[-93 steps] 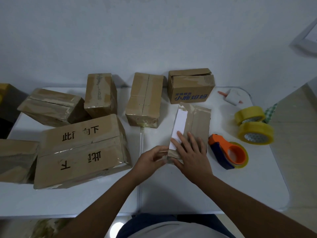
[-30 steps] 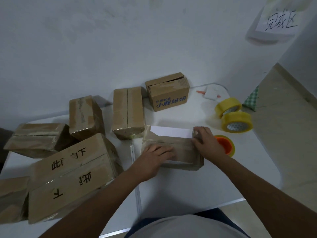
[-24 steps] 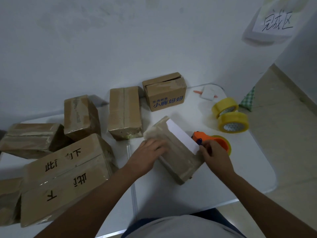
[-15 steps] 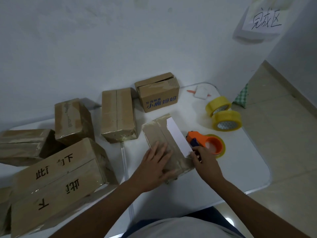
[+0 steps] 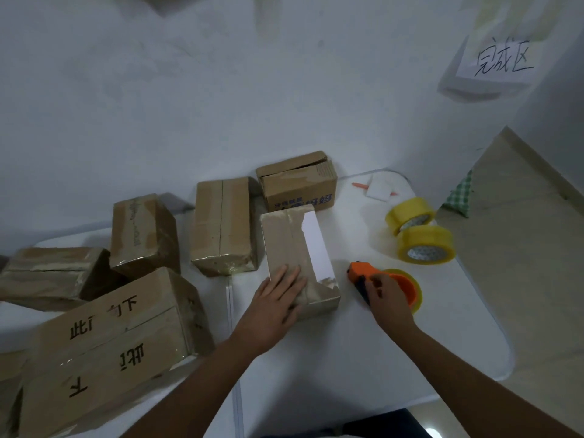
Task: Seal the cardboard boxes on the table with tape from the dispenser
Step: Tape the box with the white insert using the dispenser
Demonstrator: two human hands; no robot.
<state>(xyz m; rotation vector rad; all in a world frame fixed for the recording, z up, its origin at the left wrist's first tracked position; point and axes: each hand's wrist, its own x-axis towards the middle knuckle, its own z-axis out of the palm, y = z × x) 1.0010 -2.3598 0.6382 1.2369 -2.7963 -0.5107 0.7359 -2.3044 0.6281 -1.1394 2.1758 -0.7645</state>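
While the left hand (image 5: 278, 295) lies flat with straight fingers on the near end of the box (image 5: 298, 257) being worked on, the right hand (image 5: 387, 300) curls its fingers around the orange tape dispenser (image 5: 388, 284) just to the right of that box. The dispenser rests on the white desk (image 5: 363, 358), its yellowish tape roll showing behind the hand. The box sits near the middle of the desk, long side running away from the person, with a white strip exposed along its right top edge and wrinkled tape on its near right corner.

Toward the desk's far edge stand a printed carton (image 5: 297, 181) with blue characters and, left of it, a taped box (image 5: 222, 224) with a seam down its middle. Further left is a tilted box (image 5: 143, 233), and a low box (image 5: 52, 275) lies at the left edge. A large box (image 5: 107, 346) with black characters fills the near left corner. Two yellow tape rolls (image 5: 420, 237) sit touching each other by the right edge, and a small white pad (image 5: 377, 191) lies over an orange pen in the far right corner. A paper sign (image 5: 502, 61) hangs on the wall.
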